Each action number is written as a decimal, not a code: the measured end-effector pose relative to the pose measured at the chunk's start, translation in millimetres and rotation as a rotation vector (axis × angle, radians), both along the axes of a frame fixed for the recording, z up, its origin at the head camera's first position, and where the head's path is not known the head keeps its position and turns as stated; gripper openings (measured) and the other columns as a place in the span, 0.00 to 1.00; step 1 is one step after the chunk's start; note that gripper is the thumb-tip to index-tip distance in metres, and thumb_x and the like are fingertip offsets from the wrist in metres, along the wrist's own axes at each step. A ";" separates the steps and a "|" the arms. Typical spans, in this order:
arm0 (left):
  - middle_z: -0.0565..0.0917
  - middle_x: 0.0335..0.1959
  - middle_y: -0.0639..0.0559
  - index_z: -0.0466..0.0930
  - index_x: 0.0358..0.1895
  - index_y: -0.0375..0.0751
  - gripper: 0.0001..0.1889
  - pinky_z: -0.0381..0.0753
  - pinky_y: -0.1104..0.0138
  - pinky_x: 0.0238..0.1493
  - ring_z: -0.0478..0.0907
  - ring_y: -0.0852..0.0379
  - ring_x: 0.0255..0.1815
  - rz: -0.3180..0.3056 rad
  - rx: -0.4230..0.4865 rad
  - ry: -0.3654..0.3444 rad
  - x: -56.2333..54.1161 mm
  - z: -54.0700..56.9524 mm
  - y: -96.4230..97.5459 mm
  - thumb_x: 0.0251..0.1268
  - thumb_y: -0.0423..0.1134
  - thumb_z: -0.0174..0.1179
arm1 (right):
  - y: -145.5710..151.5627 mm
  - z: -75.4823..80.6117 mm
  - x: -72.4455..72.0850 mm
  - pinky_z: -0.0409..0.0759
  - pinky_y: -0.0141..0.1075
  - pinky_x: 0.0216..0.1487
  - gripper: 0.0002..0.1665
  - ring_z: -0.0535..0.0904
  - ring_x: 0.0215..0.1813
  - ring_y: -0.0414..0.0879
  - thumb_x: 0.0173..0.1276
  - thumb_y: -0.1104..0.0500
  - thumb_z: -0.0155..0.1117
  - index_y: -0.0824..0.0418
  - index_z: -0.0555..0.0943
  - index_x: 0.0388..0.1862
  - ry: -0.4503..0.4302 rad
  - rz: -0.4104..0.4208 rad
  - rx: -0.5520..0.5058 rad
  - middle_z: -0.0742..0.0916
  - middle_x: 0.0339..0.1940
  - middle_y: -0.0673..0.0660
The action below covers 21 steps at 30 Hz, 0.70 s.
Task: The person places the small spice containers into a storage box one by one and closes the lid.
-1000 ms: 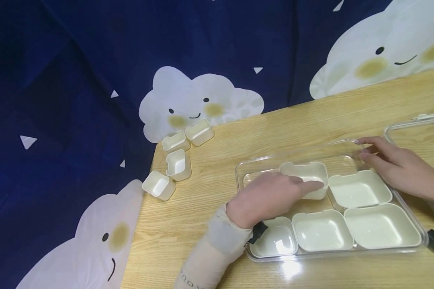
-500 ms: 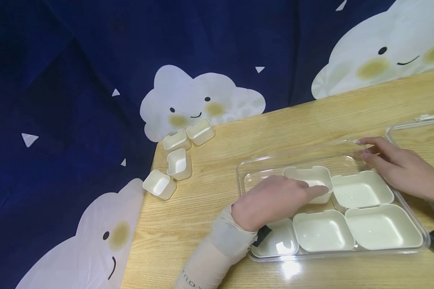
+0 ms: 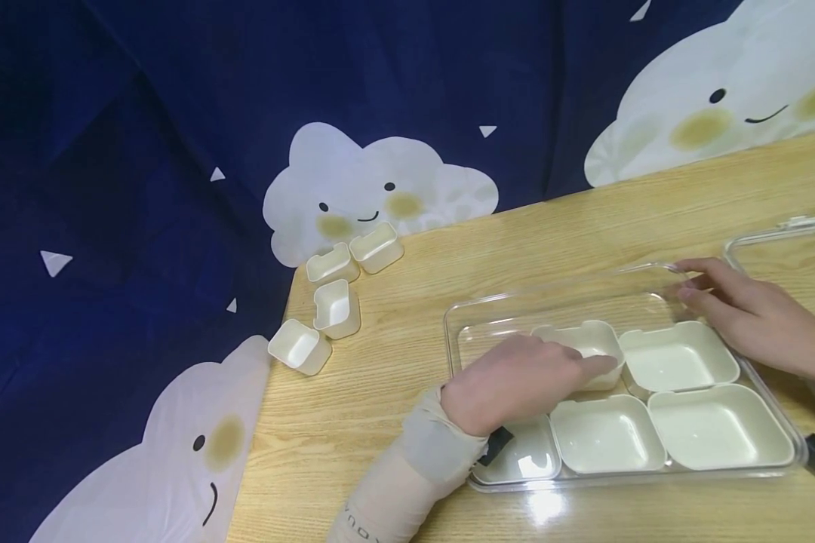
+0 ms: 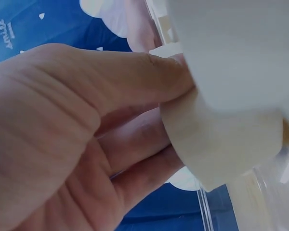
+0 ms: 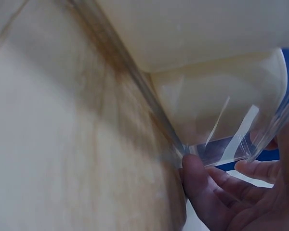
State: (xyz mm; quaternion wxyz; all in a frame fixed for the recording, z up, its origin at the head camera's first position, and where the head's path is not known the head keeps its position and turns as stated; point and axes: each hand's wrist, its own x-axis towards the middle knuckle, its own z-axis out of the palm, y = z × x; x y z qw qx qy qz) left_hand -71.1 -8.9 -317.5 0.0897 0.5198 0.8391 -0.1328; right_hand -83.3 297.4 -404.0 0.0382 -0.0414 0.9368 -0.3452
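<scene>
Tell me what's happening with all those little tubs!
A person's left hand pinches a rounded cream plastic tub inside a clear rectangular plastic box. Their right hand holds the box's far right corner. Four more cream tubs sit in the box, and four others stand outside it on the pale wooden table.

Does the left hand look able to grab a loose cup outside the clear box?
Probably not yet: the left hand pinches a cup in the box, though just bare table separates box and loose cups.

Tray [image 3: 489, 329] on table [image 3: 380, 400] — five cups [image 3: 609, 436] inside, four cups [image 3: 337, 311] left of it
</scene>
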 end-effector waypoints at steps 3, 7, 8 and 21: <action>0.78 0.30 0.66 0.69 0.61 0.66 0.20 0.76 0.67 0.28 0.75 0.62 0.29 0.031 -0.005 -0.064 0.3 -1.2 2.0 0.80 0.31 0.47 | -0.4 0.1 0.6 0.70 0.67 0.54 0.30 0.76 0.63 0.78 0.84 0.45 0.45 0.55 0.64 0.78 0.000 -0.002 -0.004 0.82 0.63 0.75; 0.76 0.28 0.65 0.68 0.55 0.66 0.17 0.75 0.67 0.27 0.75 0.59 0.28 0.067 -0.004 -0.143 0.8 -2.3 3.7 0.80 0.32 0.46 | -0.9 0.3 1.3 0.69 0.67 0.55 0.29 0.76 0.63 0.78 0.84 0.46 0.45 0.55 0.64 0.78 0.005 -0.002 -0.011 0.82 0.63 0.75; 0.76 0.28 0.64 0.68 0.54 0.66 0.17 0.74 0.67 0.26 0.74 0.59 0.27 0.074 -0.002 -0.157 0.8 -2.6 3.6 0.80 0.32 0.46 | -1.0 0.3 1.3 0.69 0.67 0.55 0.29 0.75 0.63 0.78 0.84 0.46 0.45 0.55 0.64 0.78 0.006 -0.002 -0.012 0.82 0.63 0.75; 0.81 0.35 0.69 0.68 0.66 0.74 0.24 0.77 0.68 0.36 0.77 0.64 0.40 0.097 -0.008 -0.255 -1.3 -3.6 0.6 0.82 0.35 0.46 | -0.8 -0.4 0.2 0.69 0.67 0.55 0.29 0.76 0.63 0.78 0.84 0.46 0.45 0.55 0.65 0.78 0.006 -0.004 -0.009 0.82 0.63 0.75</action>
